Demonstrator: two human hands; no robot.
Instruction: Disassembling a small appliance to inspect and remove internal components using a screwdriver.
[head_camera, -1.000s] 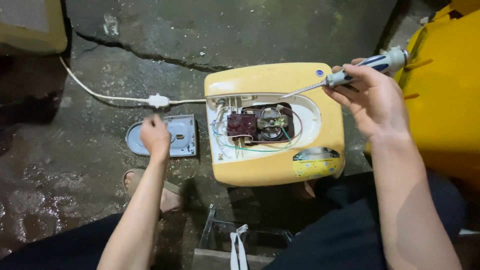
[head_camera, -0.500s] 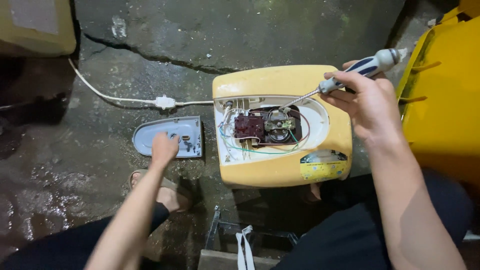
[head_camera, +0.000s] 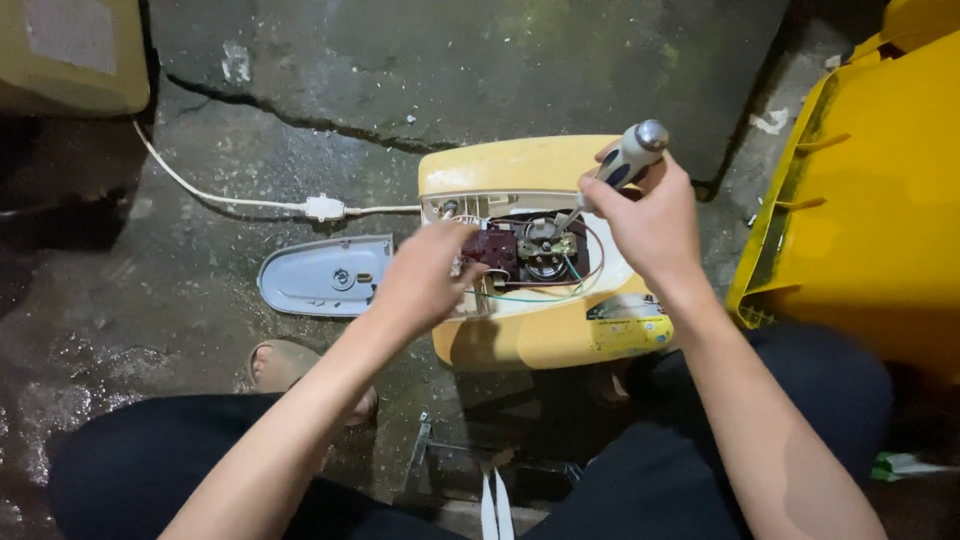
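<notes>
Far left on the wet, cracked concrete floor (head_camera: 470, 70) there's a pale yellow box (head_camera: 70, 50) in the top corner, and a white power cord (head_camera: 250, 203) runs from under it, through an inline connector, to the appliance. Just right of that, the grey cover plate (head_camera: 325, 275) lies flat on the floor, inside face up, next to your sandaled foot (head_camera: 290, 365).

Your left hand (head_camera: 425, 275) sits at the left edge of the opening in the yellow appliance housing (head_camera: 530, 330). Your fingers are curled down onto the rim by the wiring, but I can't tell if they're actually pinching anything.

The housing lies between your knees with its top open, showing a dark red switch block (head_camera: 495, 248), a round part beside it and some green and red wires (head_camera: 530, 296).

Your right hand (head_camera: 650, 215) is wrapped firmly around the handle of a screwdriver (head_camera: 625, 160), which stands nearly upright with its tip down in the exposed parts.

Far right, a yellow plastic bin (head_camera: 870, 190) stands just beside your right leg.
</notes>
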